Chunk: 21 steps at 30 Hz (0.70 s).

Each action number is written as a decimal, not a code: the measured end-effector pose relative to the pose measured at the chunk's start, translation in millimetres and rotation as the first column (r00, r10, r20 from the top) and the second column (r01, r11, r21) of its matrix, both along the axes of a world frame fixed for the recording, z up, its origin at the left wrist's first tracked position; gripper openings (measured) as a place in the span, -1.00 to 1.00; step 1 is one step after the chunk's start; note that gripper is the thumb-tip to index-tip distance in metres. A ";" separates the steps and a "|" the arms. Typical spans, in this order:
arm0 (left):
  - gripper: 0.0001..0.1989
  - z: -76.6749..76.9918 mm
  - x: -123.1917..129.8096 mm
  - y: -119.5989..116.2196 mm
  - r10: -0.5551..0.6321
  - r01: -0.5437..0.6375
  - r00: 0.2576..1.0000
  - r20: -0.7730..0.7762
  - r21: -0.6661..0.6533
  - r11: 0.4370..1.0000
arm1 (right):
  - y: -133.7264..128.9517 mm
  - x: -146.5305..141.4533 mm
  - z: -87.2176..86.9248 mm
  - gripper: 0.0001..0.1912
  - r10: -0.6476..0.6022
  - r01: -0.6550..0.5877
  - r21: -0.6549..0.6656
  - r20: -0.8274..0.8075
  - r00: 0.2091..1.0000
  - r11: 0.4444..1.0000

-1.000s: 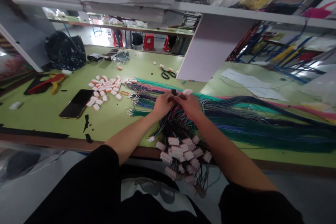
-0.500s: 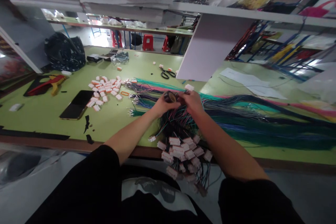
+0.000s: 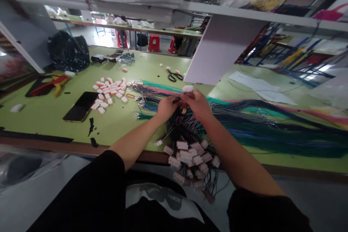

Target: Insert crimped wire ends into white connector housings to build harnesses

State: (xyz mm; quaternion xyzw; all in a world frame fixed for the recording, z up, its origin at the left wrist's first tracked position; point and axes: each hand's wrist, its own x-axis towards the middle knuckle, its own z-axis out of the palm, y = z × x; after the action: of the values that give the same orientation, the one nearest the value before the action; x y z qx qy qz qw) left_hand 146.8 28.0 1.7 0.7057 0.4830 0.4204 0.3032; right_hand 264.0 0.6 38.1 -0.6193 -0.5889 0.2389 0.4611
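Observation:
Over the wire bundles, my two hands are close together with fingers pinched. My left hand (image 3: 166, 109) is closed at a roll of black tape (image 3: 184, 110), whose brownish core shows just below the fingers. My right hand (image 3: 199, 106) grips the wires right behind a white connector (image 3: 187, 88), which sticks up past the fingertips. The exact line of the tape on the wires is hidden by the fingers. Below my hands, a cluster of wired white connectors (image 3: 190, 156) hangs over the table's front edge. Long coloured wires (image 3: 261, 116) run off to the right.
Loose white-and-orange connector housings (image 3: 110, 92) lie in a pile at left, beside a black phone (image 3: 81, 106). Black scissors (image 3: 174, 75) rest near the upright panel (image 3: 217, 50). A red-and-yellow tool (image 3: 51, 83) and a black bag (image 3: 68, 51) are farther left. A shelf (image 3: 152, 0) crosses above.
The tape roll has gone from upright above my left hand to lower between both hands. My left fingers have come up against the right ones, and the white connector has shifted slightly left.

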 end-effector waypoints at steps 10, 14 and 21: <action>-0.72 1.1 -11.2 0.2 0.027 -0.025 0.998 0.063 -0.032 0.999 | -16.5 -3.6 -25.9 -0.61 0.053 -0.091 0.000 0.813 0.580 0.996; -0.81 -2.3 -10.6 -1.9 0.042 -0.030 0.986 -0.162 0.074 0.997 | 6.8 5.5 -8.3 -0.70 0.219 -0.171 -0.150 0.812 0.540 0.974; -0.82 -3.8 -12.1 4.8 0.044 -0.027 0.984 -0.172 0.102 0.994 | 32.8 10.1 -6.3 -0.60 0.407 -0.372 -0.191 0.603 0.685 0.908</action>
State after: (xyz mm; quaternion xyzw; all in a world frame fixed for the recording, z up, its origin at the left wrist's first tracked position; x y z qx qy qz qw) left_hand 134.6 32.8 -2.1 0.7451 0.4988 0.3861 0.2168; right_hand 274.0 33.4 31.8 -0.5356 -0.8199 0.1254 0.1586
